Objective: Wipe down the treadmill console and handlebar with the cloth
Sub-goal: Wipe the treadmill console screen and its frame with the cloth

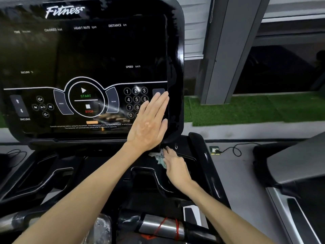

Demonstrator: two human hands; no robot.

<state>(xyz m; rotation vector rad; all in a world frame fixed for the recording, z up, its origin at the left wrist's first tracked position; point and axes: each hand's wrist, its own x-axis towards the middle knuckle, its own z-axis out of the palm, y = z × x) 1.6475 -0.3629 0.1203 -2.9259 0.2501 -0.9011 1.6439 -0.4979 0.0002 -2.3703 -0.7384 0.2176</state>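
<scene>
Cloth (159, 156) lies pressed under your outstretched right hand (175, 166) below the console (105, 50); your left hand (149, 124) rests flat on its lower right corner.

A gray pillar (221, 50) stands on the right. Beside it is a big dark window (281, 67). A green grass carpet (246, 110) lies below the window. The floor (246, 173) is gray. A small plug box (214, 150) sits on it with a black cord (235, 150).
</scene>
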